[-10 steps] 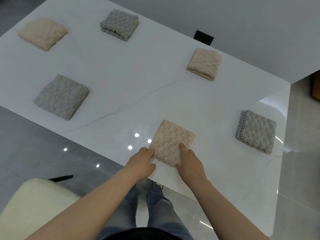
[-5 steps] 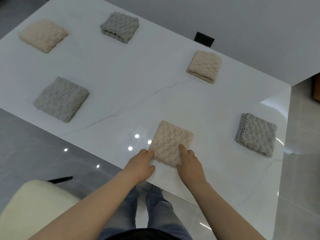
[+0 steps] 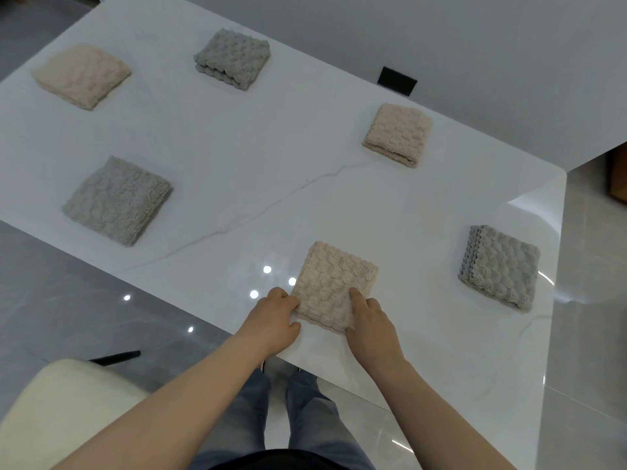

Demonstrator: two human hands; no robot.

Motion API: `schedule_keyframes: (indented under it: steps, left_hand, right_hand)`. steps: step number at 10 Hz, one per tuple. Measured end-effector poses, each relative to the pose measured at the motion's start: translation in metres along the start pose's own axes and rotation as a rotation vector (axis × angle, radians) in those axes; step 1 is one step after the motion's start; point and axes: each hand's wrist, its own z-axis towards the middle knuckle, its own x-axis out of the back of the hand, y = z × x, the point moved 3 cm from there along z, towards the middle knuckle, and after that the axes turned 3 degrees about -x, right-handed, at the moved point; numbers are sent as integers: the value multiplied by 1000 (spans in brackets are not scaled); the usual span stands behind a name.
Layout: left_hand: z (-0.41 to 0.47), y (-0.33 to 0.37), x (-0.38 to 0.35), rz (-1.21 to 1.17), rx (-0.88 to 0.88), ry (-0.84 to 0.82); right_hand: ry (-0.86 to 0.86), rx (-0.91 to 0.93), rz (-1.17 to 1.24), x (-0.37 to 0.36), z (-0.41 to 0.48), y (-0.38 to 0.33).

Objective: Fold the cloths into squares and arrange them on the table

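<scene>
- At the upper left of the frame the far beige cloth point(image 3: 81, 74) lies folded on the table point(image 3: 237, 147). The left grey cloth point(image 3: 117, 200) sits below it and the top grey cloth point(image 3: 234, 57) to its right.
- My left hand point(image 3: 273, 322) is at lower centre, its fingers curled against the left corner of the near beige cloth point(image 3: 334, 284), gripping its edge.
- That cloth is a folded square lying flat, close to the table's near edge.
- My right hand point(image 3: 371, 320) holds the cloth's near right corner, with the forefinger laid straight on top and the other fingers curled. I cannot tell where the thumb is.
- Further right, the upper beige cloth point(image 3: 398, 134) and the right grey cloth point(image 3: 498, 266) are already folded and well apart.
- Risk: if I drag instead of lifting, the layers could slide and the square skew. If I pull toward myself, it could slip off the near edge.
- Against half a second ago almost nothing differs: both hands keep the same corners, the near cloth has barely shifted, and the other five have not moved.
</scene>
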Motion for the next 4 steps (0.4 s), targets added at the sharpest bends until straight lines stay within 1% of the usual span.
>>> schedule_keyframes:
  steps: [1, 3, 4]
  left_hand:
    - [-2, 2, 8, 8, 6, 22]
    - [-15, 9, 38, 17, -20, 123]
    - [-23, 12, 57, -12, -22, 220]
  right_hand:
    - [-25, 0, -13, 6, 0, -2]
    - [10, 20, 14, 31, -9, -1]
    - [61, 53, 100, 49, -18, -4]
